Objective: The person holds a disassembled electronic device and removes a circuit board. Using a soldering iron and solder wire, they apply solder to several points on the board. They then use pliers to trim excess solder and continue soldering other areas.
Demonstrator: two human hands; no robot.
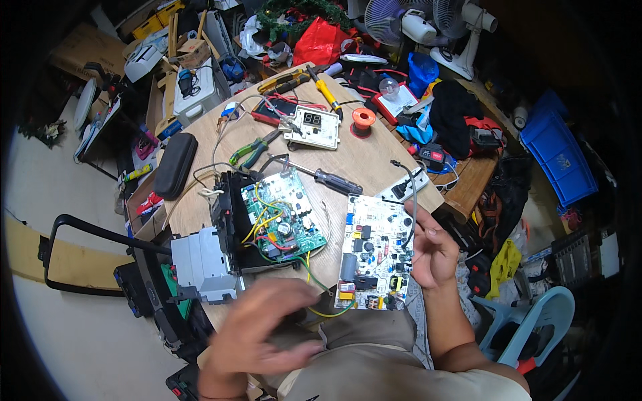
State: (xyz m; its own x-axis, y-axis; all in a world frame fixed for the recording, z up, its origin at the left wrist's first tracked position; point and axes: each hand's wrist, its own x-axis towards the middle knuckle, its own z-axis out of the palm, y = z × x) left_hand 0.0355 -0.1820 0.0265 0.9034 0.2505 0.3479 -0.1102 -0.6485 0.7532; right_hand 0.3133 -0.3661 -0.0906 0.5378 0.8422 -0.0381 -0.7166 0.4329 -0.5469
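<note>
My right hand [436, 250] grips the right edge of a white circuit board [364, 244] crowded with parts, holding it up above my lap at the table's near edge. My left hand [271, 327], somewhat blurred, hovers left of that board with thumb and fingers apart and nothing between them. A green circuit board [301, 214] with yellow, red and green wires leans at a black housing [231, 194] that has a grey metal cover [204, 260] on its left. A green-and-yellow wire [334, 313] runs to the white board's lower edge.
On the wooden table [267, 107] lie a screwdriver [338, 182], green-handled pliers [251, 152], a display board [313, 127], a solder spool [362, 122], a yellow soldering iron [326, 90], a black case [176, 165] and a power strip [404, 186]. A pale blue chair [548, 314] stands at right.
</note>
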